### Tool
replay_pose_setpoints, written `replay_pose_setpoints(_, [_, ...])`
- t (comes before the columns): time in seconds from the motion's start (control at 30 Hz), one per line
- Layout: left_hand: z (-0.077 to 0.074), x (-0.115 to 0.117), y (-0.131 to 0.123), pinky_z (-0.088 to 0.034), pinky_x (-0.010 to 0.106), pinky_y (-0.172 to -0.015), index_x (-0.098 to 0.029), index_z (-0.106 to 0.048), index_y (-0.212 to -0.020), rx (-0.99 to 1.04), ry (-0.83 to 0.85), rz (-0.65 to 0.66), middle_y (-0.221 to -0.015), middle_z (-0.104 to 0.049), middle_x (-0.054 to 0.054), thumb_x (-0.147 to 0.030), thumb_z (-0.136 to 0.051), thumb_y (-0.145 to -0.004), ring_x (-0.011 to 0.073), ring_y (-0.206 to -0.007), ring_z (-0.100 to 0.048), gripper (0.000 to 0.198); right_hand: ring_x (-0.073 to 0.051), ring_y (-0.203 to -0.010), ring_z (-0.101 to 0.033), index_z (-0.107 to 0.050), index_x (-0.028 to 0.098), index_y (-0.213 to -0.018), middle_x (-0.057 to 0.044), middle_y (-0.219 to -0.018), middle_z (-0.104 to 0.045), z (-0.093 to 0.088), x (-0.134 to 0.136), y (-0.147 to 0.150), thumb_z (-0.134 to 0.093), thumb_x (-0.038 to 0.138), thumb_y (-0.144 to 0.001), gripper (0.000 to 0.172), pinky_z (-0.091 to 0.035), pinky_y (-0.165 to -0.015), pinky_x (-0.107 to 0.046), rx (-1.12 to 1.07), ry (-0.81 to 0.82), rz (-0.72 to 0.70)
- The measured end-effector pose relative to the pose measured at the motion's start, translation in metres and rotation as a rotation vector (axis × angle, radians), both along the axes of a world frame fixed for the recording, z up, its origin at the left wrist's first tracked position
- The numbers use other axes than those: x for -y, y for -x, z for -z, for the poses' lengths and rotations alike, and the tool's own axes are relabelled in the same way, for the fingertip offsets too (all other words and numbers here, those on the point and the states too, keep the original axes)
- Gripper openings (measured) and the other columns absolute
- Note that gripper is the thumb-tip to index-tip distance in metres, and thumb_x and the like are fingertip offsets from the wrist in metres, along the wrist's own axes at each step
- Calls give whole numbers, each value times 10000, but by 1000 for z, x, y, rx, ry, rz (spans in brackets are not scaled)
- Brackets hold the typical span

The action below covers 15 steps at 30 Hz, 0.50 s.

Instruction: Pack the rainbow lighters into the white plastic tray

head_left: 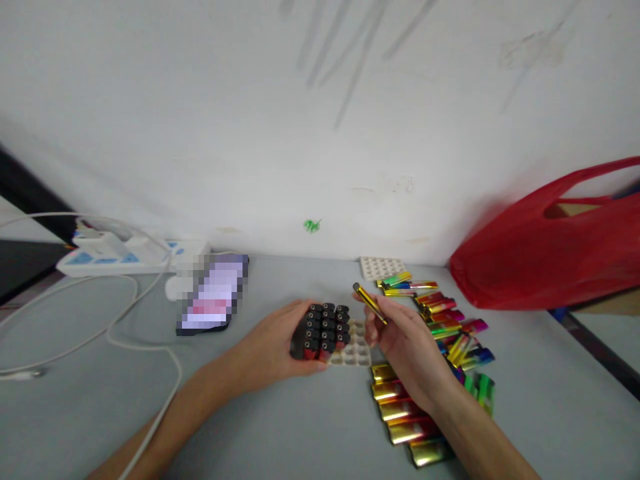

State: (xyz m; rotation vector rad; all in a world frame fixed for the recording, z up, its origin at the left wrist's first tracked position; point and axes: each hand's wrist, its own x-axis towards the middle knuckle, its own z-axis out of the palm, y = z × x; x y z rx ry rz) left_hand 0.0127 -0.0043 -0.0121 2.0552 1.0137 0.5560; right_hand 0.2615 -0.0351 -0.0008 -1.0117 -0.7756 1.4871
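Observation:
My left hand point(280, 343) is wrapped round the left side of a block of black-topped lighters point(327, 327), red showing low on their bodies. They stand in rows on a pale tray with round hollows point(359, 353), whose right part shows bare hollows. My right hand point(407, 347) pinches a shiny gold lighter point(370, 303) with dark edges between thumb and fingers, tilted and raised just right of the block. Beneath and beside my right forearm lie gold and red metallic lighters point(400, 408), partly hidden by it.
More shiny coloured lighters point(445, 310) lie in a loose pile at right. Behind them, a second hollowed tray point(383, 268) rests by the wall. A red bag point(545, 247) stands far right. At left are a phone point(215, 293), a power strip point(130, 257) and loose white cables point(143, 348).

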Motion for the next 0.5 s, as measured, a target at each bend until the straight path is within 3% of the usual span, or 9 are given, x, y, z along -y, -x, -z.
replay_pose_setpoints(0.23, [-2,1,-1,-555,382,-1028,-256,-644,-1307,-17,-7,-10,-1293,-754,37,-306,-950,-810,308,-1178,-732,586,-129,-642,-462,-824,179,-1093,17,-795,-550,-10,3,-1,-840,473,-900,352,-439,-624,-268,-154,92,-121])
replay_pose_setpoints(0.37, [-3,1,-1,-555,395,-1047,-253,-655,-1307,-14,-8,-4,-1274,-765,43,-313,-958,-802,318,-1171,-732,591,-108,-578,-283,-786,186,-1062,57,-715,-425,-9,5,-2,-817,545,-925,385,-285,-521,-231,-185,153,-184])
replay_pose_setpoints(0.5, [-3,1,-1,-553,385,-1060,-264,-650,-1333,-2,-9,-3,-1332,-752,50,-308,-953,-812,314,-1204,-721,604,-106,-572,-165,-678,196,-866,94,-669,-287,-7,5,-3,-839,614,-913,451,-199,-504,-229,-247,173,-240])
